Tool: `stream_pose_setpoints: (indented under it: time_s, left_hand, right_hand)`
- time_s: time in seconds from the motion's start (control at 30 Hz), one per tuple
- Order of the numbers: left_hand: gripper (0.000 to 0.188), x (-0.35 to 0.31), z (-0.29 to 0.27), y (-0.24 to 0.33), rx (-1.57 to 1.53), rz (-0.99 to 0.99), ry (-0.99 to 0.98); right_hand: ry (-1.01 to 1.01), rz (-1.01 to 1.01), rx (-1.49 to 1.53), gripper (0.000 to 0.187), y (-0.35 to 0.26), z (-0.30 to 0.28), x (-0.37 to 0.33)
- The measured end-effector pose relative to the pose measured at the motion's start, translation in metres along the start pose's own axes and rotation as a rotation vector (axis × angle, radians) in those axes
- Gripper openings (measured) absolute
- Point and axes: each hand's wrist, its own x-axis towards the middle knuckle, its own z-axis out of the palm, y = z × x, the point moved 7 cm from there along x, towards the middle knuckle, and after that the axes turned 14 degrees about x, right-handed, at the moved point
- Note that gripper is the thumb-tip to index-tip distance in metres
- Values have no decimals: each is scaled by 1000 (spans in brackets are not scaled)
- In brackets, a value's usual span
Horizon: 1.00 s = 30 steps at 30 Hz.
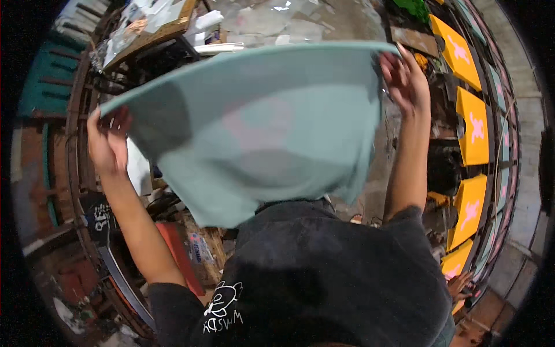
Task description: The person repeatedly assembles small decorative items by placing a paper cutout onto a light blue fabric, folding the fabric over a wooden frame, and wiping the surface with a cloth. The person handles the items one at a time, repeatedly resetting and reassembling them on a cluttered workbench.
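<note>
A pale green fabric panel [324, 121] is stretched out in the air in front of me, slightly blurred, with a faint pink print showing on its middle. My left hand [110, 141] is closed on its left corner, thumb and fingers pinching the edge. At the far right corner, my right hand [409, 81] pinches the same top edge. Between the hands that edge runs taut, while the lower part hangs loose and folds towards my dark shirt.
Along the right, several yellow fabric pieces [473, 126] with pink figures lie on a long rack. Another person's hand [459, 284] is at its near end. A cluttered wooden table [167, 34] stands at the far left. Littered floor [272, 23] shows beyond the panel.
</note>
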Motion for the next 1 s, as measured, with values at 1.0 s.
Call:
stream_pose_setpoints:
  time_s: [1.0]
  left_hand:
    - [28,-38,-22,-318,418,-520,62]
  right_hand:
    - [243,221,-571,24,179,-212,-5]
